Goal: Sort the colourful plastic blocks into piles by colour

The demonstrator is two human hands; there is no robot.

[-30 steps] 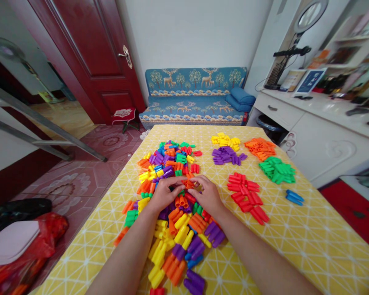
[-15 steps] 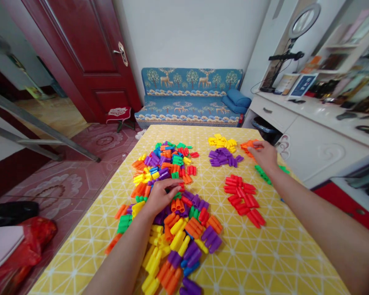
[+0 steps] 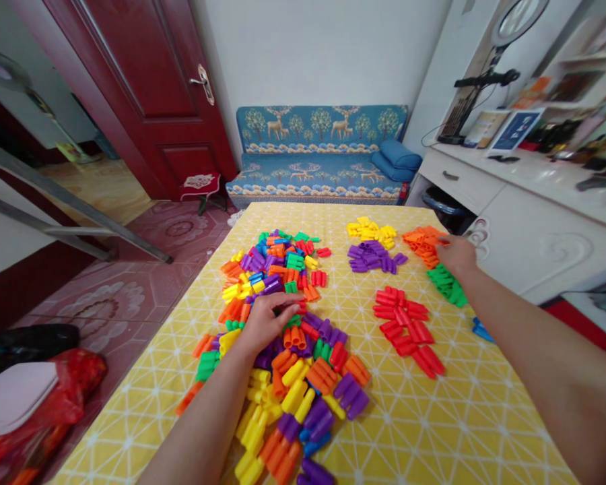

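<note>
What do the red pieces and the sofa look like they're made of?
The red pieces look like smooth, semi-glossy molded plastic, given their uniform color and highlights. The sofa seems covered in woven fabric, judging by its matte printed pattern.

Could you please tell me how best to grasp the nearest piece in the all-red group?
I'd pinch the nearest red piece across its two long outer sides, coming from above: it lies flat, its long sides bordered by bare tablecloth.
</note>
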